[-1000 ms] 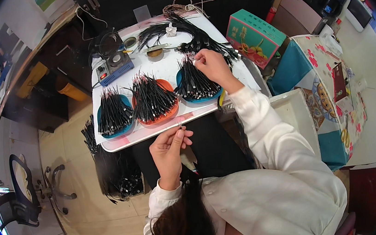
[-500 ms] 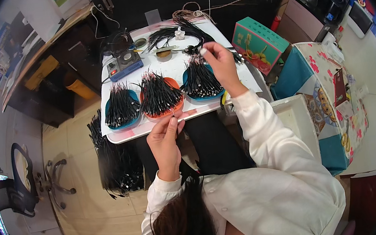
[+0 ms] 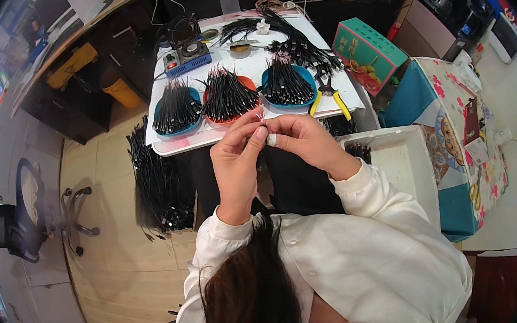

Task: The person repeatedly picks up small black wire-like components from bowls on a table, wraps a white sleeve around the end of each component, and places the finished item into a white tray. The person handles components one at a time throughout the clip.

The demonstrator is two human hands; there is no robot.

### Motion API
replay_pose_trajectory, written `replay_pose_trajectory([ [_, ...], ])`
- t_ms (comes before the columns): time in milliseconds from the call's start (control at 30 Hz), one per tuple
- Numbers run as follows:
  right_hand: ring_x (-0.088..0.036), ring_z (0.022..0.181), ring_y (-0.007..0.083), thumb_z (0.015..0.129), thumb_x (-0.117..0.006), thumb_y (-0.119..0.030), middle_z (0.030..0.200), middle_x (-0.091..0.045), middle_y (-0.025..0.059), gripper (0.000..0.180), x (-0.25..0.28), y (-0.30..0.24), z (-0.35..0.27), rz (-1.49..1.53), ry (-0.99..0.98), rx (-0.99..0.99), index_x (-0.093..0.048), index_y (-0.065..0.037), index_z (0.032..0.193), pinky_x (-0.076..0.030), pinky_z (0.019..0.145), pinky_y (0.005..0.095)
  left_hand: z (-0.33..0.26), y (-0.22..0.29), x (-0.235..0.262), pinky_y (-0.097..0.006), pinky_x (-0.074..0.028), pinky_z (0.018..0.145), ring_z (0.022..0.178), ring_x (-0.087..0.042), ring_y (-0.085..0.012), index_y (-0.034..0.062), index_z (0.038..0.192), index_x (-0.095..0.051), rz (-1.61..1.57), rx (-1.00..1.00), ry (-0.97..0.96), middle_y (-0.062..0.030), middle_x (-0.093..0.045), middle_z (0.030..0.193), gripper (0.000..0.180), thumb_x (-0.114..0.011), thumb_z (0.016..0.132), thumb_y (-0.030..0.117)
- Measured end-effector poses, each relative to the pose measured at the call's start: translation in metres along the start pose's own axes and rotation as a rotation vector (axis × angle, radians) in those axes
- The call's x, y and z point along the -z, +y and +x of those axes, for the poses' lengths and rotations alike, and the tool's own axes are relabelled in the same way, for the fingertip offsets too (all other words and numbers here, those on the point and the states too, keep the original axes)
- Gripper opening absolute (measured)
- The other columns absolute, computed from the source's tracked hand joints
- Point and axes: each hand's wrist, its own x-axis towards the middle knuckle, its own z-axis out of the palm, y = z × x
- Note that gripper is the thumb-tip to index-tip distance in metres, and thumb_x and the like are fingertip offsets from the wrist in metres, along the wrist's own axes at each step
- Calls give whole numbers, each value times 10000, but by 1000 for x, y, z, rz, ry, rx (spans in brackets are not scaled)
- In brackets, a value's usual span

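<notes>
My left hand (image 3: pixel 237 157) and my right hand (image 3: pixel 299 139) meet in front of my chest, just below the near edge of the white table (image 3: pixel 241 68). Their fingertips pinch a thin black wire (image 3: pixel 261 118) with bare ends between them. On the table stand three round dishes of black wire bundles: a blue dish (image 3: pixel 176 110) at the left, a red dish (image 3: pixel 227 95) in the middle and a blue dish (image 3: pixel 288 83) at the right. Yellow-handled pliers (image 3: pixel 329 97) lie beside the right dish.
A blue box-shaped device (image 3: pixel 186 58), a roll of tape (image 3: pixel 239 50) and a heap of black cables (image 3: pixel 292 36) lie at the table's far end. A big bundle of black cables (image 3: pixel 155 179) hangs at the left. A green carton (image 3: pixel 364 54), white bin (image 3: pixel 399 164) and office chair (image 3: pixel 13 221) stand around.
My right hand has come back from the right blue dish to my chest and joined the left hand, which has risen a little. Both now pinch a wire together.
</notes>
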Motion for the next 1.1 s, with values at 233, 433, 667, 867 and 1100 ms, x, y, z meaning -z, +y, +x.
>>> replay_pose_trajectory([
  [233, -541, 723, 56, 828, -699, -30, 887, -608, 18, 145, -3, -31, -14, -616, 212, 387, -664, -16, 968, -406, 587, 201, -15, 4, -9, -189, -445, 638, 733, -614, -82, -55, 1032, -661, 75, -6, -6, -74, -699, 884, 161, -627, 930, 65],
  [433, -581, 720, 110, 826, -695, -33, 843, -623, 53, 83, -7, -27, -10, -730, 255, 534, -668, -2, 898, -438, 604, 236, -15, 9, -10, -184, -398, 564, 639, -565, -78, -56, 1047, -640, 86, 30, -58, -89, -685, 813, 155, -598, 942, 51],
  [667, -618, 795, 106, 920, -623, -74, 920, -637, 40, 117, -6, 0, -7, 387, 1, 183, -630, -18, 1022, -498, 717, 248, -14, 0, -5, -187, -335, 522, 574, -470, -75, -66, 1042, -630, -195, 109, -123, -98, -639, 773, 153, -557, 959, 40],
  [867, -620, 843, 104, 940, -602, -101, 951, -633, 39, 198, 9, 1, -5, 403, -16, -61, -567, -6, 1110, -513, 767, 245, -5, -2, 8, -181, -350, 525, 607, -487, -68, -67, 1042, -645, -321, 309, -288, -88, -641, 779, 157, -571, 948, 35],
  [1100, -634, 774, 166, 935, -611, -133, 883, -625, 53, 152, 38, 18, 6, 651, -138, -318, -590, -23, 1037, -522, 712, 274, 6, -16, 16, -172, -373, 543, 622, -503, -47, -62, 1032, -665, 324, 190, -345, -80, -670, 780, 157, -585, 937, 34],
])
